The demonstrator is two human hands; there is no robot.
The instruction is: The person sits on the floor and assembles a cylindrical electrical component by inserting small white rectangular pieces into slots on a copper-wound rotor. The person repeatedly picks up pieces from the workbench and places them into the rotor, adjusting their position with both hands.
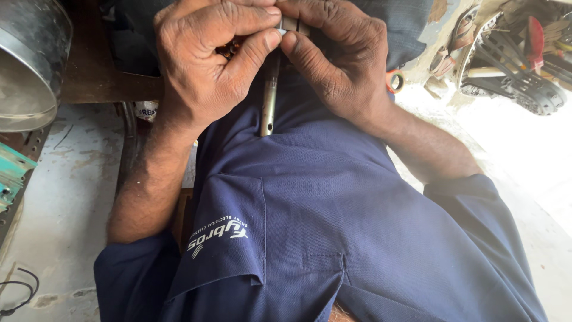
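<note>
A metal shaft [269,95] is held upright over the lap, just above the navy shirt [333,226], its holed end pointing down. Left hand [205,65] is curled, thumb & forefinger pinched on the shaft's top, w/ a small coppery part [229,49] tucked inside. Right hand [336,59] is pressed against it, thumb on the shaft's upper end. A steel drum [27,59] is seen at the upper left; a black fan part [524,89] at the upper right.
</note>
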